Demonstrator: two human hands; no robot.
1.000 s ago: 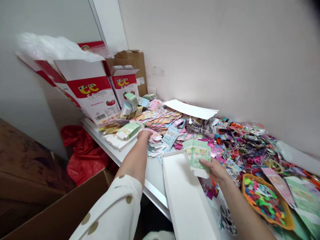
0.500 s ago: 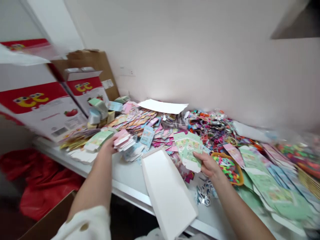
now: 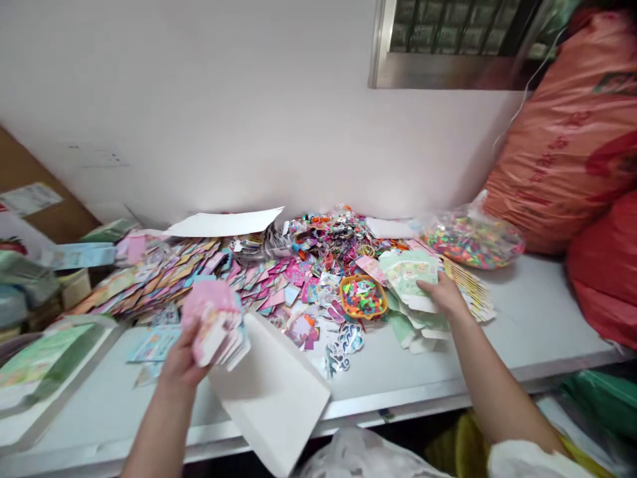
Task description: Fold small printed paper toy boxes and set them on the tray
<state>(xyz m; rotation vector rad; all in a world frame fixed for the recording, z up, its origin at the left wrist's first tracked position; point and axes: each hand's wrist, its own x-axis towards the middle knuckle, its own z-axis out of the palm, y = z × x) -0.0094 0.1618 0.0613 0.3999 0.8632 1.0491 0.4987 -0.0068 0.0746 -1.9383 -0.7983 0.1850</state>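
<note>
Lifted now, left hand (image 3: 183, 360) curls around fanned pink cards (image 3: 213, 318); right hand (image 3: 444, 297) pinches green cartons (image 3: 411, 275).

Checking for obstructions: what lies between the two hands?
On the table, a white card, printed pieces and an orange basket lie between the pink cards in the left hand and the green cards under the right hand.
</note>
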